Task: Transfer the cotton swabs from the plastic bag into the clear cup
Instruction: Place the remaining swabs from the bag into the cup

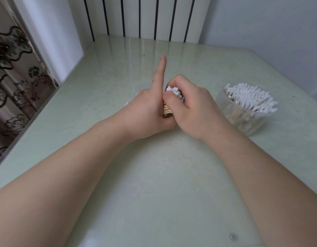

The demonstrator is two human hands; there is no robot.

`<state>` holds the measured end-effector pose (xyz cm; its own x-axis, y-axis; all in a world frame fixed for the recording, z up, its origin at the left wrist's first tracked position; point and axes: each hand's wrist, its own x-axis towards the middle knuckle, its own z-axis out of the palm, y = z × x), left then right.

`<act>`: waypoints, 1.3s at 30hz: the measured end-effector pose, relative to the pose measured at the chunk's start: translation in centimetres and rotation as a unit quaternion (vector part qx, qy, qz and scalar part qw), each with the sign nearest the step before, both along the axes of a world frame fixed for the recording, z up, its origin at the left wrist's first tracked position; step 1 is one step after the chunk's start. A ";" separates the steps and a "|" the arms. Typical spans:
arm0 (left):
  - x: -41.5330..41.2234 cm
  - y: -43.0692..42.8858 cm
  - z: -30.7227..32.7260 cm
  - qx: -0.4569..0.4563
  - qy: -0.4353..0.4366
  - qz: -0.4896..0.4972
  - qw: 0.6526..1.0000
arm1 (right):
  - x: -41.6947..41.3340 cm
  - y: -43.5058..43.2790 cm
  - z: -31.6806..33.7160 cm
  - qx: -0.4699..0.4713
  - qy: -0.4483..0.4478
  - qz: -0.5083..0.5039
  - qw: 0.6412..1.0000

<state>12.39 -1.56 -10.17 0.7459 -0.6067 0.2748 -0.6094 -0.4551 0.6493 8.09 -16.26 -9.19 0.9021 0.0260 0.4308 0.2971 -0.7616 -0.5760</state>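
- A flowered curtain (15, 77) hangs beyond the left edge of the pale green counter (154, 175)
- The left hand (147, 111) lies against a bundle of cotton swabs (173, 90) at mid-counter, index finger straight up; its other fingers are hidden, so whether it grips cannot be told
- The right hand (191, 107) wraps thumb and curled fingers round the same bundle, white tips showing on top and wooden sticks showing between the two hands
- The plastic bag is not plainly in view; if it is there, the hands cover it
- Further right, well apart from the hands, the clear cup (243, 120) stands upright, filled with packed swabs (250, 97) whose white tips crowd past its rim
- Most of the transfer looks done: one handful is out and has yet to go into the cup, and whether any remain in the bag cannot be told
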 end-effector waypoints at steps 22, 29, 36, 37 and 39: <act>-0.5 0.2 0.4 -0.138 0.171 -0.092 0.971 | 1.3 -0.3 0.0 0.059 -0.060 -0.024 0.996; -0.1 -0.8 1.4 -0.384 0.366 0.001 0.847 | 2.3 -1.0 0.2 0.218 -0.049 -0.140 0.965; -1.6 -2.8 1.1 -0.467 0.352 0.109 0.804 | 1.5 1.6 -0.8 0.143 -0.039 -0.127 0.981; -1.5 -2.7 1.0 -0.466 0.334 0.128 0.809 | 1.4 1.9 -0.8 0.146 -0.037 -0.117 0.982; -1.6 -2.7 0.9 -0.463 0.304 0.153 0.819 | 1.2 2.4 -0.7 0.150 -0.036 -0.107 0.982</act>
<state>10.83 -4.21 -9.27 0.9936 -0.1081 0.0336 0.0044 0.3328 0.9430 9.24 -13.83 -9.90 0.8394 -0.2990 0.4539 0.1972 -0.6107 -0.7669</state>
